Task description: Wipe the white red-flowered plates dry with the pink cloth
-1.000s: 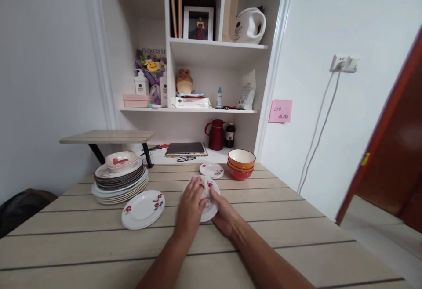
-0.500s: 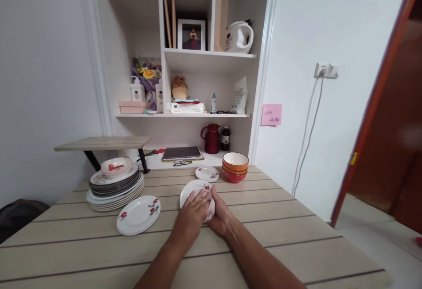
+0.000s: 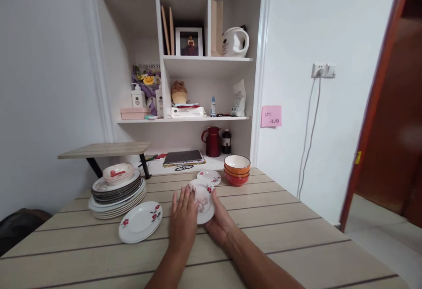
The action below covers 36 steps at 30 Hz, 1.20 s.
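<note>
A small white plate [image 3: 207, 217] with red flowers is tilted up in my right hand [image 3: 221, 221], whose thumb lies on the rim while the fingers go underneath. Over the plate's left side, my left hand [image 3: 183, 218] presses a pale pinkish cloth [image 3: 201, 200] against its face, fingers long and close together. Part of the cloth is hidden under those fingers. To the left lie matching flowered plates [image 3: 140, 223], one on another. Just beyond my hands more small flowered plates [image 3: 211, 176] rest on the table.
Stacked orange and red bowls [image 3: 236, 172] stand at the back right. At the left is a tall pile of plates [image 3: 115, 196] topped by a square-edged bowl [image 3: 118, 172], beside a raised wooden stand [image 3: 105, 149]. Glasses [image 3: 183, 167] and a laptop [image 3: 183, 157] lie behind.
My left hand has slid left across the plate with the cloth, uncovering more of its face. The plate is tilted more towards me. The view has shifted slightly.
</note>
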{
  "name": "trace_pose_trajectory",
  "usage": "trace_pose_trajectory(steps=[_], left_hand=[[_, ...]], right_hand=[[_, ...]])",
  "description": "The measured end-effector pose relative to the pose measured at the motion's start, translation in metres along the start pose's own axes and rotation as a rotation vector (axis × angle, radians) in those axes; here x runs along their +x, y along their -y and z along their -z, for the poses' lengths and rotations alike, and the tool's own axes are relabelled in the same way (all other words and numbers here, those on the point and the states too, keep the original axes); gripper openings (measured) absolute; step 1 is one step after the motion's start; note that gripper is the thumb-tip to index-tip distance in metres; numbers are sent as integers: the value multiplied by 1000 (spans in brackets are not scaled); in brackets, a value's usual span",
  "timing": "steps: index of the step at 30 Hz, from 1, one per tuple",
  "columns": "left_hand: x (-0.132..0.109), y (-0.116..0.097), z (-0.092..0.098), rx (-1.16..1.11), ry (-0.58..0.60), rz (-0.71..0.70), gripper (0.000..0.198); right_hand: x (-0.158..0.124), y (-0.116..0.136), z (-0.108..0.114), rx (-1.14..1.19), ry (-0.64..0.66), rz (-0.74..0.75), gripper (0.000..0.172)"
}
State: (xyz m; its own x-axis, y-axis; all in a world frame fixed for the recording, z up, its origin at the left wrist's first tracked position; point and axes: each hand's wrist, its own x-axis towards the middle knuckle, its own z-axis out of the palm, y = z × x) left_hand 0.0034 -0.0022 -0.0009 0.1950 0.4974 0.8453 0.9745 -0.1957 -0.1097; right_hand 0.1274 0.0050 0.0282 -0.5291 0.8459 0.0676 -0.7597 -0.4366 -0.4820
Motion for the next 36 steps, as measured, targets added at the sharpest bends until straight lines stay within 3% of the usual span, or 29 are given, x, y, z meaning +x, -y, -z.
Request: trace_pose_trajectory(steps=[4,9,13,17,19,22,26,31,34,36], left_hand=[[-3,-4,-4,-41,4,-125,44],[2,-8,3,-126,30,-221,51],[5,-4,11,-134,43,-92,53],[4,3,9,-104,-24,86,49],[2,4,7,-105,-33,73,47],[1,-2,6,-133,14,-57,45],[0,-10,5,-225,45,-198,43],[0,-5,6,-320,60,-105,49],[0,-3,6,-336,91,-19,54],[1,-4,5,-364,127,-40,54]], right_hand=[[4,4,9,-9,-65,23,55],[2,0,14,-132,-16,-177,59],[-2,-4,9,-110,0,-155,53],[-1,-8,1,-68,-13,-73,49],[1,-5,0,-27,-24,-8,46],[2,7,0,31,-69,49,47],[0,18,3,35,-121,1,51],[-1,3,4,-85,-121,-169,52],[-2,-3,4,-125,-63,-201,58],[-1,-2,6,-123,-28,-211,64]])
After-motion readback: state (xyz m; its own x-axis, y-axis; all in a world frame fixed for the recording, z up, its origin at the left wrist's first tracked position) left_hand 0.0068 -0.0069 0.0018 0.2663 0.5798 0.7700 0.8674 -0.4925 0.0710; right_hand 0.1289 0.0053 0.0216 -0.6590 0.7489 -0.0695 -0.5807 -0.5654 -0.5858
